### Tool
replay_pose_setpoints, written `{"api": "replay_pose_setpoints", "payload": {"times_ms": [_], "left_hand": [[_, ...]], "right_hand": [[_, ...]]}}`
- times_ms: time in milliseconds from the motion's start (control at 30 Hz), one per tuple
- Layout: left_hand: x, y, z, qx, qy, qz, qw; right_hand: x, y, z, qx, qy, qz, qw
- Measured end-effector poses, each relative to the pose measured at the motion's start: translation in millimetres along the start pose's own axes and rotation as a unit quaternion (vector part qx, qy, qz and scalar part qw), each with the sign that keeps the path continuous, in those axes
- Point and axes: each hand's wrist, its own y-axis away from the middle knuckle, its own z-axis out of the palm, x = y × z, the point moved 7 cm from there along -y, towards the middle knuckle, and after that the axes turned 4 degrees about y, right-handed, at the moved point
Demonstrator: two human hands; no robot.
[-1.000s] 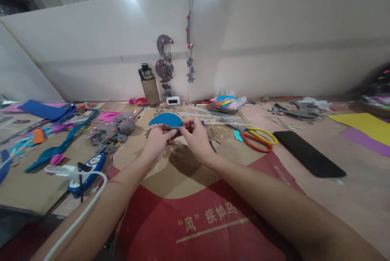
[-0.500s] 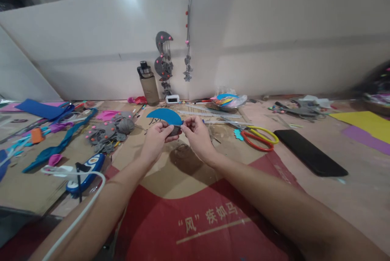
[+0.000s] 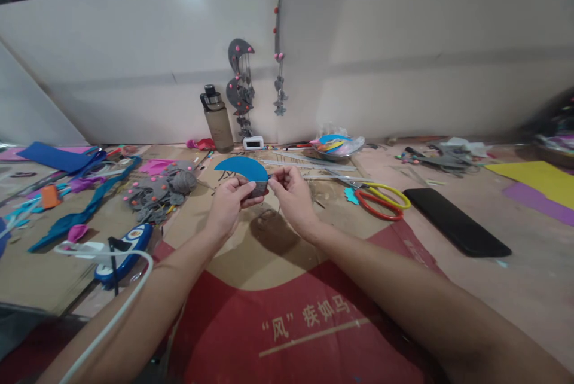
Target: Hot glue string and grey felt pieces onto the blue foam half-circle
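Observation:
A blue crescent-shaped cutout (image 3: 244, 167) with a grey lower part is held up over the cardboard, its tip pointing left. My left hand (image 3: 232, 201) is closed on its lower edge, thumb in front and fingers behind. Close against the crescent's right end, my right hand (image 3: 290, 195) is pinched together. What lies between those right fingertips is too small to make out. Below the hands, a shadow and a thin loop of what looks like thread show on the cardboard (image 3: 251, 270).
Scissors (image 3: 381, 201) and a black phone (image 3: 455, 222) lie to the right. A bottle (image 3: 219, 127) stands by the wall, near grey hanging moon ornaments (image 3: 240, 76). Left are grey yarn pieces (image 3: 161, 189), a blue-and-white tool (image 3: 125, 252) and a white cable (image 3: 146, 264) crossing my left forearm.
The view has shifted slightly. The crescent is turned a little, showing more of its grey lower part. Both hands keep nearly the same place and hold.

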Motion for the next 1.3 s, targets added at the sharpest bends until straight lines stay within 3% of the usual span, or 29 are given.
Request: {"api": "replay_pose_setpoints", "payload": {"times_ms": [400, 867, 1133, 1300], "left_hand": [[3.0, 0.6, 0.0, -0.015, 0.017, -0.009, 1.000], [1.0, -2.9, -1.5, -0.013, 0.038, -0.037, 0.999], [-0.6, -8.5, -4.5, -0.063, 0.045, -0.076, 0.994], [-11.7, -13.3, -9.1, -0.068, 0.053, -0.117, 0.989]], "right_hand": [[4.4, -2.3, 6.0, -0.052, -0.064, 0.058, 0.995], [2.5, 1.4, 5.5, -0.025, -0.100, 0.076, 0.992], [-0.9, 4.4, 13.2, -0.069, -0.153, 0.092, 0.981], [8.0, 3.1, 10.7, -0.038, -0.150, 0.103, 0.983]]}}
